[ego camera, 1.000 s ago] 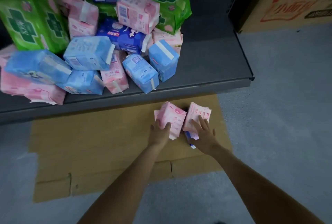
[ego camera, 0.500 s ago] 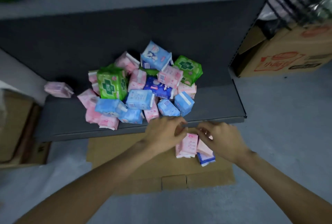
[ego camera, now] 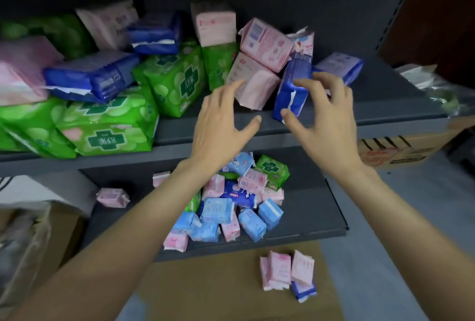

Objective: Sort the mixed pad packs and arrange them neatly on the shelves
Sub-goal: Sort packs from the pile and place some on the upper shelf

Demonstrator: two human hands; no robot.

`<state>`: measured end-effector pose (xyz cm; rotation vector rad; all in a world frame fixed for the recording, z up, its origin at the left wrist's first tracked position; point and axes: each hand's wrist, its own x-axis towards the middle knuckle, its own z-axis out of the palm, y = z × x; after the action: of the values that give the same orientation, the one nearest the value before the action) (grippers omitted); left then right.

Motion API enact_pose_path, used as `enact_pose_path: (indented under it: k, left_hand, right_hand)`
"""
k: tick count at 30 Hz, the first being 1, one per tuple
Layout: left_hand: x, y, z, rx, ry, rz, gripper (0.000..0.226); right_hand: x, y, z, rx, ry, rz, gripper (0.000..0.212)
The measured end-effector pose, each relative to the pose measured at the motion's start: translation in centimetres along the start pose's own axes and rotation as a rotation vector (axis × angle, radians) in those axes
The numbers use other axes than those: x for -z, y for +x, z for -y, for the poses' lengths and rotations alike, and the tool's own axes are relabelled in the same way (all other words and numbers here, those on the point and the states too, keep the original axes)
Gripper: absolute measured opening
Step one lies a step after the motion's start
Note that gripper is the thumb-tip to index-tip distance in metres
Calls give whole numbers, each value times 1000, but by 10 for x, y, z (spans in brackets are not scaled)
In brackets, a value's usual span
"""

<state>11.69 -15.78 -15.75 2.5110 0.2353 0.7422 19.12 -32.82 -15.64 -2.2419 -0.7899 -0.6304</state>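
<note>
The small pink packs (ego camera: 286,273) the hands were gripping a second ago are now lying released on the floor cardboard (ego camera: 210,292) at 6 o'clock. Both hands are spreading open, holding nothing: left hand (ego camera: 221,125) hovering, right hand (ego camera: 321,120) just touching the dark blue pack (ego camera: 290,89) on the upper shelf (ego camera: 385,104). At 9 o'clock, green packs (ego camera: 108,127) are showing a cross logo; writing unreadable.

The green packs (ego camera: 102,125) are shiny plastic. The shelf (ego camera: 385,104) looks like dull grey metal. The flat cardboard (ego camera: 205,290) on the floor is brown and matt.
</note>
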Motion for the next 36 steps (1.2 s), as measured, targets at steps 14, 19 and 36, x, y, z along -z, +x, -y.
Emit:
enact_pose_path:
  k: [14, 19, 36]
  left_hand:
    - [-55, 109, 10, 413, -300, 138, 25]
    - [-63, 110, 10, 577, -408, -31, 30]
    - [11, -17, -6, 461, -640, 365, 110]
  right_hand:
    - [-35, 74, -39, -383, -133, 354, 56]
    - [-27, 66, -40, -452, 60, 210, 25]
    - [35, -39, 33, -520, 215, 70, 73]
